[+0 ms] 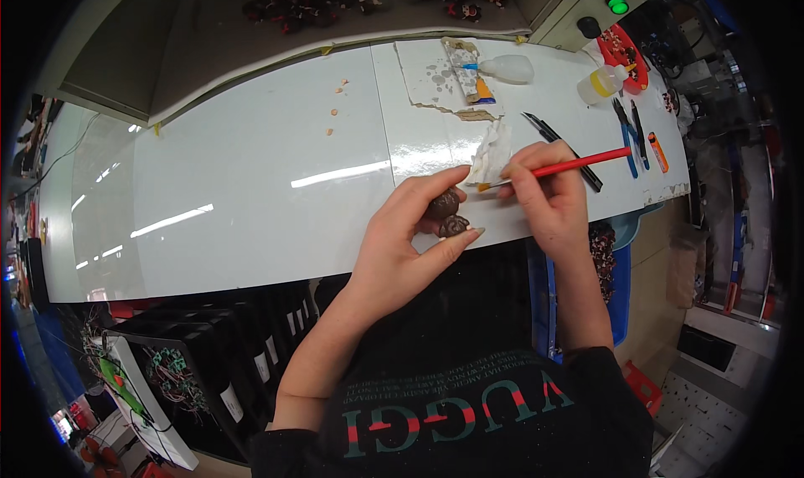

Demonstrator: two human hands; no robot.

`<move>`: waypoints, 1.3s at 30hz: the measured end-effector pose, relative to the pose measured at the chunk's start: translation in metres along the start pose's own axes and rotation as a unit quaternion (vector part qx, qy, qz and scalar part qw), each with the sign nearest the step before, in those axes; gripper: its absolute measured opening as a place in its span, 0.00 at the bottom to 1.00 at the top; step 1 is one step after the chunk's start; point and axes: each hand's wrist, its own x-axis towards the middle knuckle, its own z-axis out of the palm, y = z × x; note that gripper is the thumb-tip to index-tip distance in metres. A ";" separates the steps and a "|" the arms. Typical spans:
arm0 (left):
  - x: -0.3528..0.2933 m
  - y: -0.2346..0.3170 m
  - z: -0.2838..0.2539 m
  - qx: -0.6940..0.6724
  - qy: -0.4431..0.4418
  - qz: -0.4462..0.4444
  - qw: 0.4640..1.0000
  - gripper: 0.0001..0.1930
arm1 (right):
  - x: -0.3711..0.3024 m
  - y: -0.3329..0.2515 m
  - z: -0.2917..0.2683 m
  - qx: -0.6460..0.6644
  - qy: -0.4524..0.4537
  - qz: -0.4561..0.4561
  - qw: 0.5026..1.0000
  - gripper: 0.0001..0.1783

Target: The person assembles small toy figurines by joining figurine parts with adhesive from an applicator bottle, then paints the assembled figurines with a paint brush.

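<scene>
Left hand pinches knobbly brown figurine — right hand holds slim red brush.

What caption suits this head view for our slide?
Left hand pinches a small brown figurine while right hand holds a red-handled brush over the white table.

White bench: squeeze bottles, blue cutters, crumpled tissue.

Workshop: white bench w/ glue bottles, cutters, control buttons.
</scene>
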 end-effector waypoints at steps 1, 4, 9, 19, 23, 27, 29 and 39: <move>0.000 0.002 0.000 -0.001 0.001 0.001 1.000 0.28 | 0.000 -0.001 -0.002 0.027 0.012 -0.006 1.000 0.06; -0.003 0.005 0.001 0.055 0.008 0.022 0.998 0.28 | -0.004 -0.010 0.002 0.064 0.004 -0.034 0.997 0.06; -0.002 0.004 0.000 0.073 0.000 0.017 0.997 0.27 | -0.008 -0.012 0.021 0.107 -0.070 -0.049 0.991 0.06; -0.006 0.013 -0.009 0.087 -0.019 -0.016 0.996 0.26 | 0.004 0.007 0.009 0.021 -0.010 0.054 0.998 0.05; -0.011 0.016 -0.016 0.074 -0.026 -0.025 0.997 0.27 | 0.000 -0.005 0.010 0.058 0.054 0.051 0.996 0.07; -0.012 0.014 -0.018 0.065 -0.020 -0.024 0.997 0.26 | -0.011 -0.023 0.037 0.137 -0.037 0.034 0.989 0.07; -0.012 0.014 -0.020 0.068 -0.020 -0.029 0.997 0.25 | -0.007 -0.010 0.035 0.111 -0.037 0.053 0.992 0.06; -0.014 0.018 -0.024 0.018 -0.021 -0.081 0.996 0.26 | -0.002 -0.006 0.026 0.082 0.053 0.065 0.993 0.08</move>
